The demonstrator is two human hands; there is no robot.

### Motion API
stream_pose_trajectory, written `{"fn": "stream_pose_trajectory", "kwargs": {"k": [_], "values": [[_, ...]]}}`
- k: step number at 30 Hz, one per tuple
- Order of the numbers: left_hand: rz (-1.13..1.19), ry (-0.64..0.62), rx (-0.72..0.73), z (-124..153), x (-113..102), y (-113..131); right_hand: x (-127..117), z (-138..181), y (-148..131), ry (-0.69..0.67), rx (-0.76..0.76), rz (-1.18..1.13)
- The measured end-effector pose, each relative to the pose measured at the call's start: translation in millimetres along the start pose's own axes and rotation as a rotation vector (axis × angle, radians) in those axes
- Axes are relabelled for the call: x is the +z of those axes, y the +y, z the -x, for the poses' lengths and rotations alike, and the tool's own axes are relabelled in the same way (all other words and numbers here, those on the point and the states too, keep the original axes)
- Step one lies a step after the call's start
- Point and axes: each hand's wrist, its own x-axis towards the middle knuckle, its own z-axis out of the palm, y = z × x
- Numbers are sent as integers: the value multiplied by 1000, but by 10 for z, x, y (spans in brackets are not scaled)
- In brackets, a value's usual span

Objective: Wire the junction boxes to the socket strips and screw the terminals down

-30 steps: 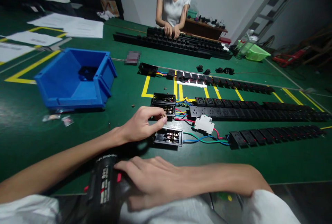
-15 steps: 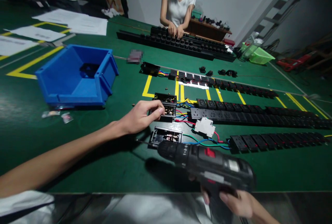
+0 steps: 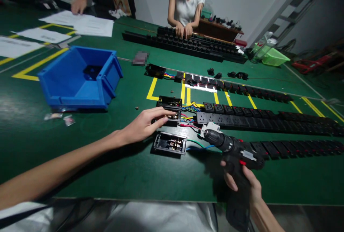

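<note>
My right hand (image 3: 252, 185) is wrapped round the grip of a black cordless drill (image 3: 233, 149), whose chuck points left above the wires. My left hand (image 3: 147, 126) grips the left end of the middle black housing (image 3: 176, 120), thumb at its near side and fingers reaching over its open top. Part of that housing is hidden under the fingers. Close behind it lies another open black housing (image 3: 169, 101). Nearer to me sits a third one (image 3: 169, 144), with brass contacts inside. Coloured wires join the housings to long black socket strips (image 3: 231, 120). A white circuit breaker (image 3: 211, 128) is partly covered by the drill.
A blue bin (image 3: 72, 101) with a black part inside stands at the left, small plastic packets (image 3: 69, 120) before it. Papers (image 3: 94, 27) lie behind. Another socket strip (image 3: 231, 86) runs across the table. A co-worker (image 3: 185, 6) handles black strips opposite; another person's hand (image 3: 79, 5) touches the papers.
The drill has moved right and tilted up, away from the nearest housing. My left fingers have straightened from a pinch and reach farther over the middle housing. A person's hand has come onto the papers.
</note>
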Motion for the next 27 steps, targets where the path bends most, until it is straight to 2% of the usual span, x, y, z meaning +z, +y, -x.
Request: {"fn": "stream_pose_trajectory", "kwargs": {"k": [7, 11, 17, 23, 27], "values": [[185, 78, -180, 294, 117, -57, -35, 28, 53, -70, 81, 9], [175, 102, -206, 371, 207, -121, -28, 27, 75, -26, 117, -47], [85, 105, -105, 414, 253, -160, 4, 18, 82, 3, 150, -103], [113, 166, 97, 423, 260, -163, -85, 45, 129, -126, 122, -64], [136, 177, 137, 404, 282, -150, -105, 62, 147, -191, 105, -24]]}}
